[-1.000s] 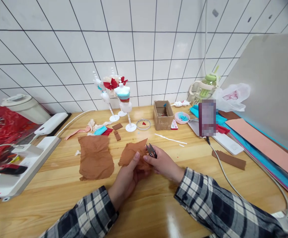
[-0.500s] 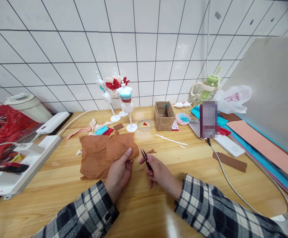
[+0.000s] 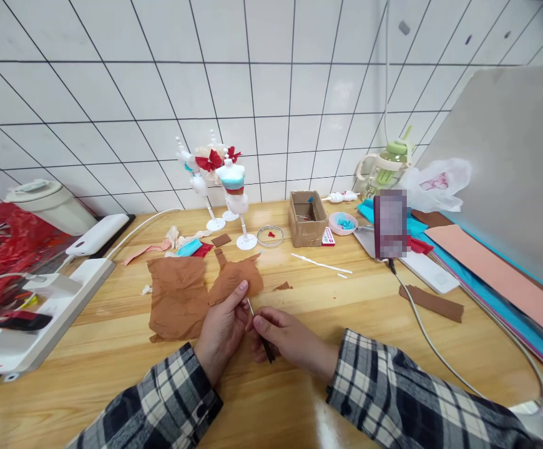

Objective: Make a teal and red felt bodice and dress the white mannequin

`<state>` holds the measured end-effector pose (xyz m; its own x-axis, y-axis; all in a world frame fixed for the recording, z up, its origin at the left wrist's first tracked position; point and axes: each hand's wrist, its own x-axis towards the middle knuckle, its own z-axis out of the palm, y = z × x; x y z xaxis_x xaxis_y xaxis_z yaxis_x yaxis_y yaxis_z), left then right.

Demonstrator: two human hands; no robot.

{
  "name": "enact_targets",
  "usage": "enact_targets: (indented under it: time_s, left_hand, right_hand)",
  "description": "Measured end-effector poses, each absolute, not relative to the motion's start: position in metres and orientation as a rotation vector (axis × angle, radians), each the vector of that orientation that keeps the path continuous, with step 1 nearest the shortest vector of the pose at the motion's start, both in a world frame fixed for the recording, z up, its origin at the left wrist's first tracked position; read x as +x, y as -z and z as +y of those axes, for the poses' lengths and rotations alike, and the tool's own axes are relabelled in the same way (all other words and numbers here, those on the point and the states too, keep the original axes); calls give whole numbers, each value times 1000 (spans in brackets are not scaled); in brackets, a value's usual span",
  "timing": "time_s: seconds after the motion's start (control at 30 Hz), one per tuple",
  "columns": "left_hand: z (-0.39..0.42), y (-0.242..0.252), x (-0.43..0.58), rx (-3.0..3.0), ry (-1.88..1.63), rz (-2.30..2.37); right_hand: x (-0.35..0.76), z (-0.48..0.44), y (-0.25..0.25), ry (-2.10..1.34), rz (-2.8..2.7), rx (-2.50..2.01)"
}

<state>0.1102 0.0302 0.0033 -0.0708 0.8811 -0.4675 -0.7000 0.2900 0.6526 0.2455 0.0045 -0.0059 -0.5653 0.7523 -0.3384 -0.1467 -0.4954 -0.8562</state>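
Note:
My left hand [image 3: 225, 330] pinches a small crumpled brown paper piece [image 3: 238, 277] between thumb and fingers. Beside it a larger wrinkled brown sheet [image 3: 178, 296] lies flat on the wooden table. My right hand [image 3: 283, 337] is closed on a slim pair of dark tweezers [image 3: 266, 348], whose tip meets the lower edge of the small piece near my left fingertips. Behind the papers stands a small white dress form [image 3: 234, 193] wrapped in light blue and brown.
A cardboard box [image 3: 308, 232], a metal ring [image 3: 270, 236] and a pink dish [image 3: 343, 224] are at the back. Phone [image 3: 390, 224], cable and coloured paper sheets [image 3: 491, 249] lie right; a power strip [image 3: 65, 312] and red bag [image 3: 14, 249] are left.
The tweezers have swung from pointing up beside the paper to its lower edge, by my left fingers. My right hand has moved left and down. The small piece has shifted and turned.

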Motion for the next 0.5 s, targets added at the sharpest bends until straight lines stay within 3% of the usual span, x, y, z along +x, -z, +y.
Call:
enact_targets:
  time_s: [0.5]
  left_hand:
    - [25, -3, 113, 250, -1253, 987]
  right_hand:
    - [244, 5, 11, -2120, -1073, -1010]
